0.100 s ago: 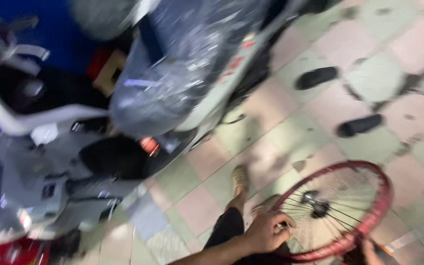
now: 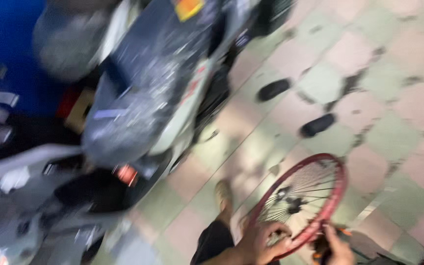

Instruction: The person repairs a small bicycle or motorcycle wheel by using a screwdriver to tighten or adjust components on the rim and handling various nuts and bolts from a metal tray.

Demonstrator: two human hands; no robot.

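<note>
A red spoked wheel rim (image 2: 333, 189) with a dark hub stands tilted on the tiled floor at the lower right. My left hand (image 2: 263, 243) grips its near edge and spokes. My right hand (image 2: 337, 248) rests at the rim's lower edge, closed around a small dark tool with an orange part; the blur hides what kind. My leg in dark trousers and a sandalled foot (image 2: 223, 194) lie just left of the wheel.
A scooter (image 2: 143, 113) wrapped in clear plastic fills the left and top. Two black slippers (image 2: 273, 89) (image 2: 317, 125) lie on the pink and green tiles beyond the wheel. A blue wall (image 2: 6, 44) is at the far left.
The view has shifted, so the scooter and wheel sit differently in frame. Both hands stay on the rim.
</note>
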